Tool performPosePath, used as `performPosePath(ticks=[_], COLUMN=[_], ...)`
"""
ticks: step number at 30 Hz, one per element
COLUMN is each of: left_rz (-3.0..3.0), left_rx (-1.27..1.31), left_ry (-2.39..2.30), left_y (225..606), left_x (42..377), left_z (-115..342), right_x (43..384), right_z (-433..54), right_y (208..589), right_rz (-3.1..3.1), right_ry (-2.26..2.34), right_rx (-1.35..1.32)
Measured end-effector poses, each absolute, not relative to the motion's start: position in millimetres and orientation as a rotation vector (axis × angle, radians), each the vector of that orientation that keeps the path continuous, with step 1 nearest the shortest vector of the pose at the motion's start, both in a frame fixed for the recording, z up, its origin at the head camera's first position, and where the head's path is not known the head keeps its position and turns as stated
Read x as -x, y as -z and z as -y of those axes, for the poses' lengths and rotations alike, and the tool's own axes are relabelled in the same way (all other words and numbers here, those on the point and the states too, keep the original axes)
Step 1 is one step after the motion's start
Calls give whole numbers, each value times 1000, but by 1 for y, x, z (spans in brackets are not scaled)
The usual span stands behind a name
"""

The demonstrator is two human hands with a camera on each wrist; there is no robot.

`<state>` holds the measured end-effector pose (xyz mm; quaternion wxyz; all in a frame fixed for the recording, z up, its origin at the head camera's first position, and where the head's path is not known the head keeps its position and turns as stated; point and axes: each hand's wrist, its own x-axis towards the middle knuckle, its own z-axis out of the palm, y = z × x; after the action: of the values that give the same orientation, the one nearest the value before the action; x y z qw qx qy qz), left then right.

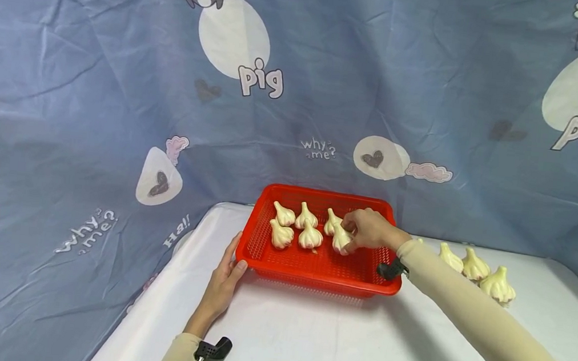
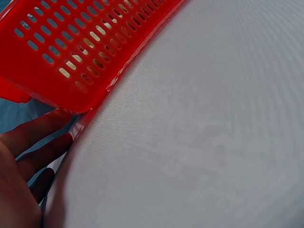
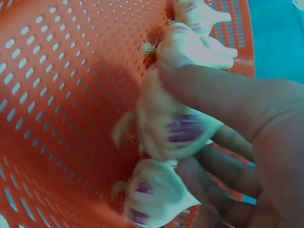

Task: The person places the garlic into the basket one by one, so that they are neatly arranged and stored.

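My right hand (image 1: 369, 229) reaches into the red plastic basket (image 1: 312, 274) and pinches a garlic bulb (image 1: 340, 239) between thumb and fingers. In the right wrist view, the gripped garlic bulb (image 3: 168, 121) shows a purple patch, with another bulb (image 3: 159, 192) close beside it. Several more garlic bulbs (image 1: 282, 234) sit in two rows toward the basket's back left. At the front left corner of the basket, my left hand (image 1: 223, 281) touches it from outside. The left wrist view shows fingers (image 2: 40, 130) fairly straight against the basket's slotted wall (image 2: 61, 80); the thumb is out of that view.
Several garlic bulbs (image 1: 498, 286) stand on the white tabletop (image 1: 295, 341) right of the basket, partly behind my right sleeve (image 1: 463, 313). A blue printed cloth (image 1: 299, 118) hangs behind the table and down its left side.
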<state>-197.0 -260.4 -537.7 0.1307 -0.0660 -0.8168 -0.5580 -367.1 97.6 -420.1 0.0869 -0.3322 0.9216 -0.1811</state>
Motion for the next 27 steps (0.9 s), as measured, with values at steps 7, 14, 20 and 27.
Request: performPosePath(ticks=[7,14,20,27], left_rz=[2360,2357,2355,2372], left_rx=[192,203,206,175], left_ry=[1636,1634,1642,1655], left_y=[539,537,539,538], left_x=[198,198,198,199], left_z=[260,260,260,261], right_x=[373,375,379,375], right_z=[-92,-86,-84,-80], right_y=[420,424,434,437], right_rz=[-2728,-2737,-2738,-2797], right_ry=[424,363,346,308], right_rx=[1130,1147,1151,1119])
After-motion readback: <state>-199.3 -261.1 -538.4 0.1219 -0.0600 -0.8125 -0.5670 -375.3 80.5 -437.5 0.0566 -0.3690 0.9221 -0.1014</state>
